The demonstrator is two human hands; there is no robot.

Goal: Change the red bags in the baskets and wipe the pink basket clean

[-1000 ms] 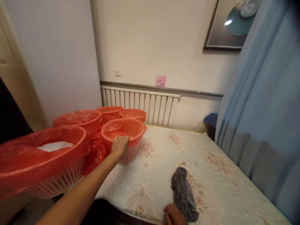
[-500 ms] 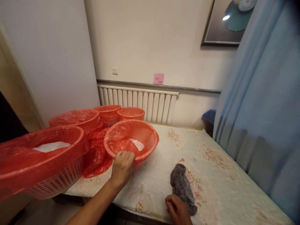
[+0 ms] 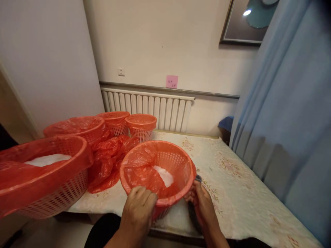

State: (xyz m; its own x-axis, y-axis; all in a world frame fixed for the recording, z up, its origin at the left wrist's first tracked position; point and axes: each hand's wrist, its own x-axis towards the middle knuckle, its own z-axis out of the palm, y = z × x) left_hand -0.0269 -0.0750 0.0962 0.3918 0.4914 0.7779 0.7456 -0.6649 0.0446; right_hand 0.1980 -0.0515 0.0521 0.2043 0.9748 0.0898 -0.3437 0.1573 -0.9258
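Observation:
A red plastic basket (image 3: 187,187), lined with a red plastic bag, tilts toward me at the near edge of the covered table. Something white (image 3: 164,176) lies at its bottom. My left hand (image 3: 139,210) is closed over the near rim. At the basket's right side, my right hand (image 3: 203,203) has its fingers curled against the rim. Behind and beneath that hand lies a dark grey fuzzy sock-like piece (image 3: 193,218), mostly hidden.
A larger lined basket (image 3: 59,193) with white contents stands at the left. Several more lined baskets, one of them small (image 3: 141,132), stand behind it. Crumpled red plastic (image 3: 104,168) lies between them. A radiator (image 3: 155,110) runs along the wall, and a blue curtain (image 3: 281,103) hangs right.
The basket has come nearer and to the right, pulled by my left hand. My right hand has moved from beside the grey piece to the basket's right rim.

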